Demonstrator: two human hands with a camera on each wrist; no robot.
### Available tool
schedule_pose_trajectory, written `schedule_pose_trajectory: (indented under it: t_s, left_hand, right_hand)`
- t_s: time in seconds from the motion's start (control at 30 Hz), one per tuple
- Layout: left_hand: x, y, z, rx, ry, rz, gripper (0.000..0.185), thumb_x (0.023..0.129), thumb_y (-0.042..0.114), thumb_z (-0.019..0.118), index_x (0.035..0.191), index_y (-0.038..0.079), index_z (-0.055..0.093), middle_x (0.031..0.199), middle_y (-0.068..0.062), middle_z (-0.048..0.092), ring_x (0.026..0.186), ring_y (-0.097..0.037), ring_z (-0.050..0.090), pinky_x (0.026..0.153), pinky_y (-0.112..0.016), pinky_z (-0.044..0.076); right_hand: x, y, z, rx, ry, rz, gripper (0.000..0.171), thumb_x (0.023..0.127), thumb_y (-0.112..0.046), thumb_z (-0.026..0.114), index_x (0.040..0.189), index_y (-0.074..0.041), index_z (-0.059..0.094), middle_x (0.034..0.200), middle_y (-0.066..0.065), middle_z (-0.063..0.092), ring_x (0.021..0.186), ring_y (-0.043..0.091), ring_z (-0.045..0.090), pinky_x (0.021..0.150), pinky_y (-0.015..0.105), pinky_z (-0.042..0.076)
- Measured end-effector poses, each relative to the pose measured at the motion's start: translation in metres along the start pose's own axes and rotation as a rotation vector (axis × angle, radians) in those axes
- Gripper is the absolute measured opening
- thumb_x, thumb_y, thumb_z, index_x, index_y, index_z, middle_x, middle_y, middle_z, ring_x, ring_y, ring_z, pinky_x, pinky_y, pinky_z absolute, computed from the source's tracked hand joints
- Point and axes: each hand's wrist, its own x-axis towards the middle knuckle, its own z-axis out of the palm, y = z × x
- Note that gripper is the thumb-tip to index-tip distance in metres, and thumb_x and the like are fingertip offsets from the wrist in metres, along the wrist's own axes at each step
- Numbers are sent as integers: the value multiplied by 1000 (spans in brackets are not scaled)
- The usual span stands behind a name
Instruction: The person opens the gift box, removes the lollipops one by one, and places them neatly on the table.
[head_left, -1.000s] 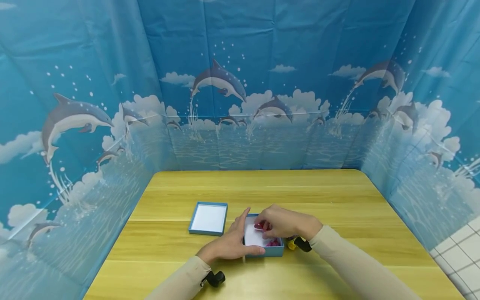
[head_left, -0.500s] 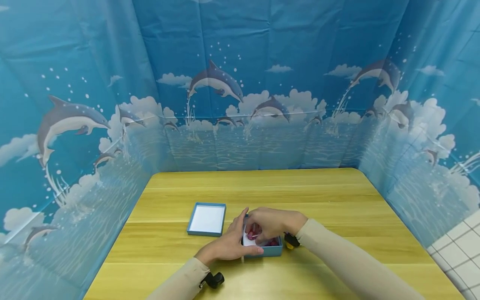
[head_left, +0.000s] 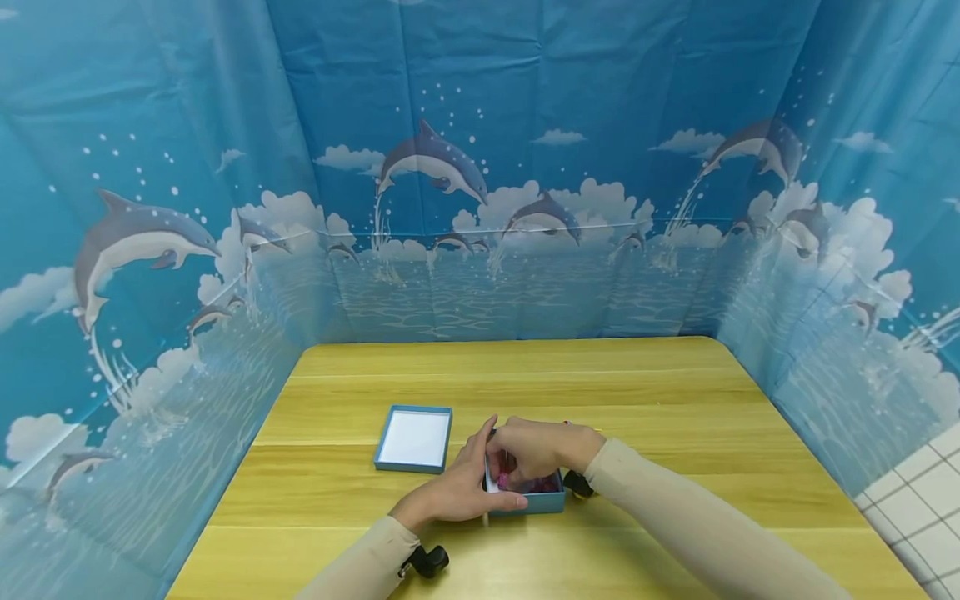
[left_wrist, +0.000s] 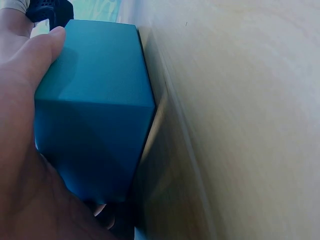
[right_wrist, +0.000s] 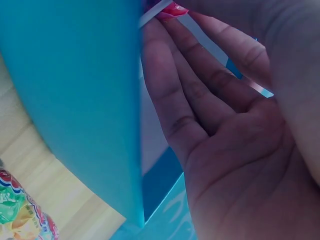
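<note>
Shifted left and nearer the person since a second ago, the right hand (head_left: 536,442) now reaches down inside the blue box (head_left: 546,502), carrying a pink-red wrapped piece (head_left: 502,482) toward the near left part of its white interior. Its thumb and fingertips pinch that piece (the right wrist view catches only a sliver of it, with a thin white strip (right_wrist: 156,12) alongside). More red pieces (head_left: 546,484) lie in the box, at its near right, partly hidden by the hand.

The left hand (head_left: 456,490) stays gripping the box at its near left corner, thumb along the near wall and the other fingers along the left side. Left of the box, apart from it, the lid (head_left: 414,437) lies with its white inside up on the yellow wood-grain table (head_left: 585,371). Outside the box, a shiny multicoloured packet (right_wrist: 22,210) rests on the table. Behind everything hangs a blue backdrop (head_left: 480,283) printed with leaping dolphins and clouds.
</note>
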Motion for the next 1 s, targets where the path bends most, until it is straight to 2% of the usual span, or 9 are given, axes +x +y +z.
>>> schedule_pose_trajectory:
  t_s: [0.3, 0.47, 0.7, 1.0]
  left_hand:
    - [0, 1, 1, -7, -2, -8, 133, 102, 73, 79, 186, 39, -18, 196, -24, 6, 181, -54, 16, 135, -73, 40]
    - [-1, 0, 1, 7, -1, -12, 135, 101, 75, 79, 186, 37, -20, 196, -25, 4, 181, -55, 15, 135, -74, 39]
    - [0, 0, 2, 17, 7, -2, 137, 101, 73, 81, 186, 34, -19, 196, -24, 7, 180, -52, 20, 135, -74, 39]
    - [0, 1, 2, 41, 12, -14, 137, 101, 75, 79, 188, 25, -15, 196, -24, 6, 180, -51, 21, 136, -75, 38]
  right_hand:
    - [-5, 3, -2, 31, 45, -13, 14, 104, -2, 86, 102, -15, 83, 91, -11, 80, 79, -4, 71, 78, 17, 61]
    - [-11, 2, -7, 61, 96, -35, 15, 104, 1, 84, 106, -14, 81, 99, -6, 81, 85, -4, 71, 81, 19, 62]
    - [-19, 5, -6, 93, 166, -39, 16, 106, -1, 83, 110, -15, 80, 106, -6, 81, 97, 1, 77, 87, 20, 65]
    - [-32, 5, -7, 107, 279, -99, 11, 109, -6, 82, 117, -14, 80, 114, 0, 82, 99, 3, 80, 87, 23, 67]
